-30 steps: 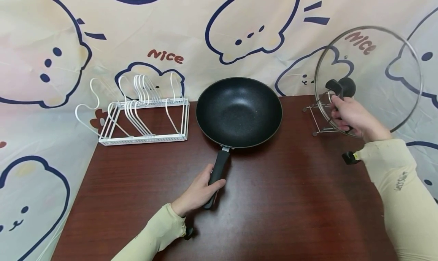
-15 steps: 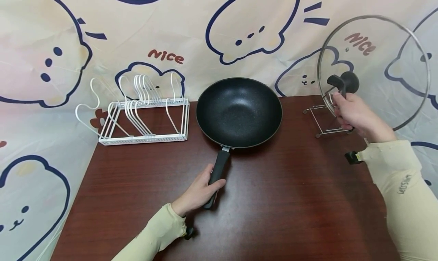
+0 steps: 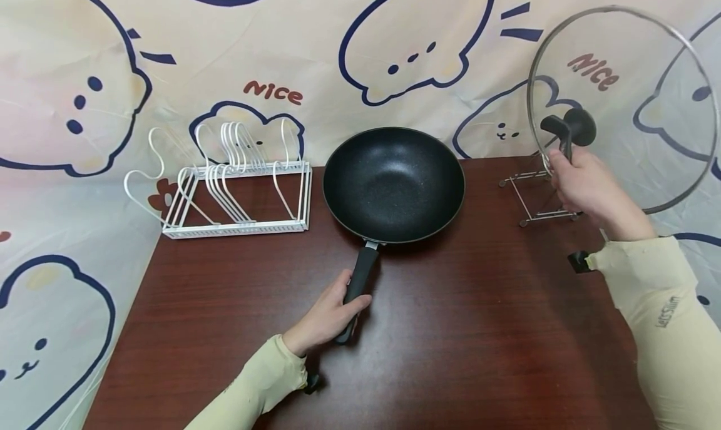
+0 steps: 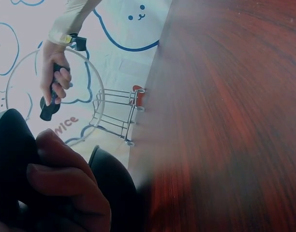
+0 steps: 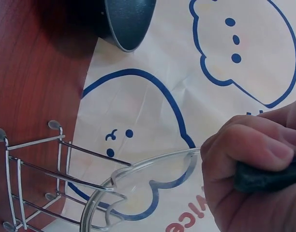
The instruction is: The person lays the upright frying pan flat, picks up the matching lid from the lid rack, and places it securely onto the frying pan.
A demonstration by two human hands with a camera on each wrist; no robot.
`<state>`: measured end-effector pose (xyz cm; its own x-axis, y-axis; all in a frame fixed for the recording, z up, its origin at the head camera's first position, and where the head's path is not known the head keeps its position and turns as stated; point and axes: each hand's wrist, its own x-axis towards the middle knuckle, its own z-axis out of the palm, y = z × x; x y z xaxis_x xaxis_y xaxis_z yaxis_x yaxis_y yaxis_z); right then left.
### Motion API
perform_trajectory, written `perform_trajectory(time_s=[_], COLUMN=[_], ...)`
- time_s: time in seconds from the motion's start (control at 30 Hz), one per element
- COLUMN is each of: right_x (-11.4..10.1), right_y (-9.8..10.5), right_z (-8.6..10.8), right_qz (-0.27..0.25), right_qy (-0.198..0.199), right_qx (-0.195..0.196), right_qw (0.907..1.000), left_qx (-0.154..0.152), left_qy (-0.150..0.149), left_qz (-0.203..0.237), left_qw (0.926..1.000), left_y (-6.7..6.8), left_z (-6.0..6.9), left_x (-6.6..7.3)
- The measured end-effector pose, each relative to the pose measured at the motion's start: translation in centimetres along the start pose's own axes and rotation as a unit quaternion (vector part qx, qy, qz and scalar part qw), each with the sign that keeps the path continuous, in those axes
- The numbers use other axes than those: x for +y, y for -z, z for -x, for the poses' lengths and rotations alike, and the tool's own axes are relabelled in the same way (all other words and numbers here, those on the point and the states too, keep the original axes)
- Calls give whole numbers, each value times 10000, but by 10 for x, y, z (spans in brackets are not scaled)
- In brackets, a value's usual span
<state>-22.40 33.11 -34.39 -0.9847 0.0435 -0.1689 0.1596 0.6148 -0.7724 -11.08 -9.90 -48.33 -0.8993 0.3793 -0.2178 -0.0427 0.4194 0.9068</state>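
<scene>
A black wok [image 3: 394, 186] sits on the table with its handle toward me. My left hand [image 3: 323, 320] grips that black handle [image 3: 362, 270], and its curled fingers [image 4: 73, 186] show in the left wrist view. At the right, my right hand [image 3: 597, 192] holds a large round glass lid [image 3: 625, 48] by its black handle [image 3: 557, 128]. The lid stands upright, its face turned toward me. Behind and below that hand is a small metal wire rack [image 3: 549, 216]. In the right wrist view the lid's rim [image 5: 92, 200] overlaps the rack's wires; whether they touch, I cannot tell.
A white rack [image 3: 236, 228] with several curved wire dividers stands at the back left of the brown table [image 3: 450, 330]. A cartoon-printed cloth [image 3: 315, 48] hangs right behind the table and along its left side.
My right hand has raised the glass lid and shifted it slightly right, up from the wire rack. The rack also moved a little right early on. The left hand and wok have stayed still.
</scene>
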Motion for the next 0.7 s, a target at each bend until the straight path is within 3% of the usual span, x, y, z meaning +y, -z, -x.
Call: perform_trajectory(time_s=[0.7], right_x=[-15], right_y=[13], right_z=[20], right_qz=[-998], right_qy=[619], right_qx=[62], right_qw=[9931], left_qx=[-3], left_qy=[-150], left_qz=[16], left_qw=[9999], left_y=[0], left_z=[-1], left_x=[-2])
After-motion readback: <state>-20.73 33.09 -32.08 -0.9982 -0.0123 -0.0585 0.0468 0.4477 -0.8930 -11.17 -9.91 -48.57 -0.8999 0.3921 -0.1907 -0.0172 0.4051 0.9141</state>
